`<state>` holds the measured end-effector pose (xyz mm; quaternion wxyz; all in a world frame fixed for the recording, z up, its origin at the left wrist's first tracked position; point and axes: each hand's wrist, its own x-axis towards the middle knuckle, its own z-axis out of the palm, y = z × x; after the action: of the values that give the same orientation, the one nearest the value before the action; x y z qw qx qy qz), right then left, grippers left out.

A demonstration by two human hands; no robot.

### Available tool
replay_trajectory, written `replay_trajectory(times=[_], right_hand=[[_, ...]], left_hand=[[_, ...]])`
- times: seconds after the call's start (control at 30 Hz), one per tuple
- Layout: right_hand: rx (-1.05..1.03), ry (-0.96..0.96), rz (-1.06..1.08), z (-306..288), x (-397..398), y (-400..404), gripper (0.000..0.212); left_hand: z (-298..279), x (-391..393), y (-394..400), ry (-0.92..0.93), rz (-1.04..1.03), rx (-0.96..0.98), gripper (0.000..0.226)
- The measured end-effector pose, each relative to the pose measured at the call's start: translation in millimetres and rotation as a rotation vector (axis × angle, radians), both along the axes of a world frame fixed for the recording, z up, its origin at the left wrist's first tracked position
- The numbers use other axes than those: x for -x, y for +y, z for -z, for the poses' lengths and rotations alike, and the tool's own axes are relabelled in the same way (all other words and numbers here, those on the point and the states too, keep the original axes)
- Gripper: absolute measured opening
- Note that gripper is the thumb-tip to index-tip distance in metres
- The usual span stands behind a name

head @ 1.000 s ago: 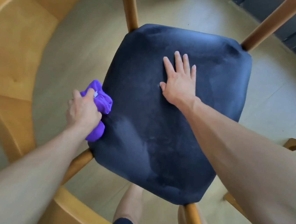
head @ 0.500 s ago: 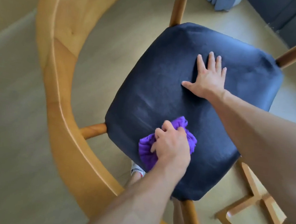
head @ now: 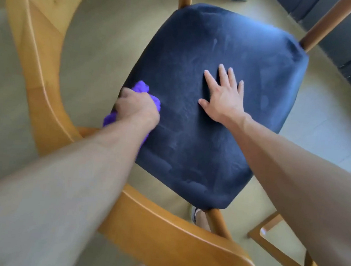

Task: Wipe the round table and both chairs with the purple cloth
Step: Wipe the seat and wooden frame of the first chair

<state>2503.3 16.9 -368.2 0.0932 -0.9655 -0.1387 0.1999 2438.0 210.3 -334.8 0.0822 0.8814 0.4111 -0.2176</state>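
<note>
So, chair-seat step: left hand (head: pixel 137 107) clenched on purple cloth (head: pixel 141 87) at navy seat cushion (head: pixel 212 147) left edge; right hand (head: pixel 222 96) flat, released, bracing. Next probably sweep across cushion, then wooden backrest (head: pixel 37 53).

head view | looks steeply down | close over chair seat (head: pixel 215 115)

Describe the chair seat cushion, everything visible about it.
The seat cushion is a dark navy, velvet-like pad, squarish with rounded corners, lying flat on a light wooden chair frame whose legs show at its corners. Pale streaks mark the nap across it. The right hand rests flat, fingers spread, near its middle. The left hand presses a bunched purple cloth against its edge on the left of the picture.
</note>
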Motion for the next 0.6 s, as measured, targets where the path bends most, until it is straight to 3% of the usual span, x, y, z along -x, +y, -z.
replay_trajectory(times=[0.03,0.1,0.2,0.33,0.4,0.5,0.57,0.6], right_hand=[[-0.031,0.007,0.013,-1,2,-1,0.074],[-0.11,0.033,0.047,-7,2,-3,0.065],[-0.259,0.086,0.087,-19,3,-10,0.051],[-0.433,0.178,0.268,-34,16,-27,0.04],[-0.544,0.191,0.388,-38,28,-34,0.036],[-0.79,0.08,0.615,-43,46,-43,0.037],[-0.783,-0.08,0.668,-47,56,-52,0.05],[-0.732,-0.123,0.639,-48,61,-55,0.061]], left_hand=[[-2,7,-18,-0.06,-0.101,0.069,0.04],[-4,20,-57,0.005,-0.115,0.197,0.044],[-2,39,-105,0.059,0.025,0.345,0.042],[-16,32,-121,0.084,0.239,0.397,0.047],[-28,24,-119,-0.007,0.175,0.568,0.049],[-47,6,-118,-0.23,0.009,1.044,0.037],[-50,-9,-103,-0.311,0.009,1.057,0.033],[-49,-16,-88,-0.347,0.096,0.922,0.036]])
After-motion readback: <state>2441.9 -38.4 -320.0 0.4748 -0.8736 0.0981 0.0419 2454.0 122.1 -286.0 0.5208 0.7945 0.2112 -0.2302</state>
